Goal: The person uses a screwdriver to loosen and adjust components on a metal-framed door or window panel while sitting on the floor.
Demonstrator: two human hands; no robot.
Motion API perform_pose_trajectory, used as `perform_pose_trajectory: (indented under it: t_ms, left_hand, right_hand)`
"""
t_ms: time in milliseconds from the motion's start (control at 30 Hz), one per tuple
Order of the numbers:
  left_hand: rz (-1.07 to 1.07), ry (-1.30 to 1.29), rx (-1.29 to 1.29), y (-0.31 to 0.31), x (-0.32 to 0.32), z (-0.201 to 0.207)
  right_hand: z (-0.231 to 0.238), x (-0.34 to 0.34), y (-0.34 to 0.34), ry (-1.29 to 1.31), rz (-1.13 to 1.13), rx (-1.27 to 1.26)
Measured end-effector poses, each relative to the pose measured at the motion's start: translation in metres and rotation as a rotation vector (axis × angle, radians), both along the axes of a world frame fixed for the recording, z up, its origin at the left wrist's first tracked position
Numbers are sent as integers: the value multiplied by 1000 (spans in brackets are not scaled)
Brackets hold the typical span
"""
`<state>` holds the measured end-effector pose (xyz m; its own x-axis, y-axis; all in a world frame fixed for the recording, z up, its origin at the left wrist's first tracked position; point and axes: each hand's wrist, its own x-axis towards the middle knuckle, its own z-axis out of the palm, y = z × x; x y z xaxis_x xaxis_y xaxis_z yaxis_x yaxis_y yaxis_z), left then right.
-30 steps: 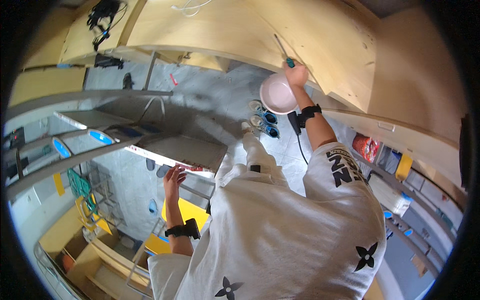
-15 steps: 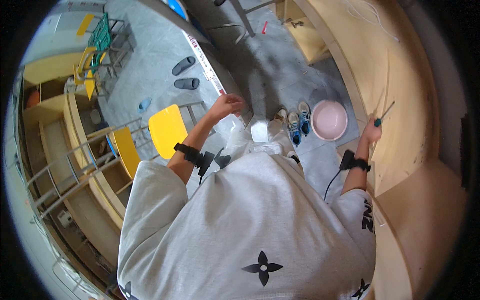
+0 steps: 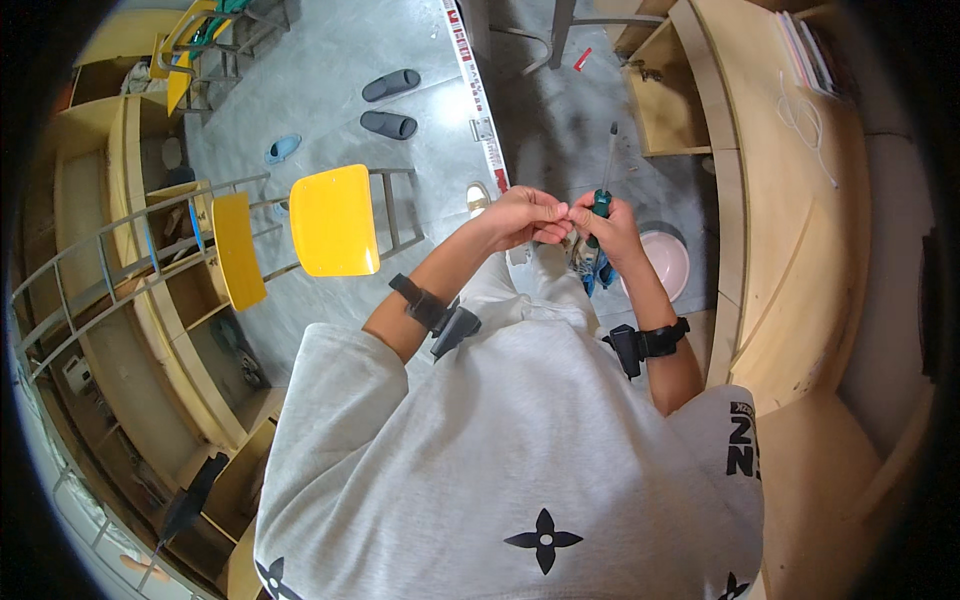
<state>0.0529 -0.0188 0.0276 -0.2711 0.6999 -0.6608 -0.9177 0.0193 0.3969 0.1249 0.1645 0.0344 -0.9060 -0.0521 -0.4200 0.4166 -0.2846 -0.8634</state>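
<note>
In front of my body my two hands meet at the fingertips. My right hand [image 3: 618, 238] is wrapped around a screwdriver [image 3: 601, 204] with a dark green handle; its thin metal shaft points away from me. My left hand [image 3: 524, 216] is closed, thumb pressed against fingers, touching the right thumb and fingertips. Whatever lies between the fingertips is too small to make out. Just beyond the left hand stands the pale edge of an upright panel [image 3: 483, 130], with printed strips and a small metal plate along it.
A wooden desk [image 3: 800, 220] with a white cable [image 3: 802, 125] runs along the right. A pink basin [image 3: 668, 262] sits on the floor beside blue shoes [image 3: 598, 272]. To the left are a yellow chair [image 3: 335, 222], dark slippers [image 3: 388, 124] and a metal rail [image 3: 110, 265].
My right hand has come left from the wooden desk with the screwdriver and joined my left hand. The left hand has moved rightward, and the view has shifted.
</note>
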Motion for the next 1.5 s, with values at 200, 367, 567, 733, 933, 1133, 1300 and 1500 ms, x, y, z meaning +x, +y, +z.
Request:
perform_pose_trajectory:
  t_ms: [200,367,567,733,933,1133,1300,1500]
  left_hand:
    - [39,-74,130,-45,-16,-16]
    - [462,-190,60,-66,-34,-47]
    - [935,-330,107,-69,-57,-84]
    - [888,-348,136,-62,-68,-90]
    - [854,-397,178,-59,-71,-101]
    - [879,-467,179,-52,-66,-117]
    - [917,-497,197,-44,-61,-126]
    - [1005,-540,169,-35,-57,-124]
  right_hand:
    - [-3,-35,-42,-109,60,39]
    - [-5,-47,-57,-170,110,139]
    - [12,-44,-77,-277,332,341]
    - [6,-48,-79,-324,288,350]
    - [-3,-54,-76,-395,290,307]
    - [-10,-52,-74,-349,314,440]
    - [-11,-56,-72,-302,376,633]
    - [-11,-57,-72,-211,417,784]
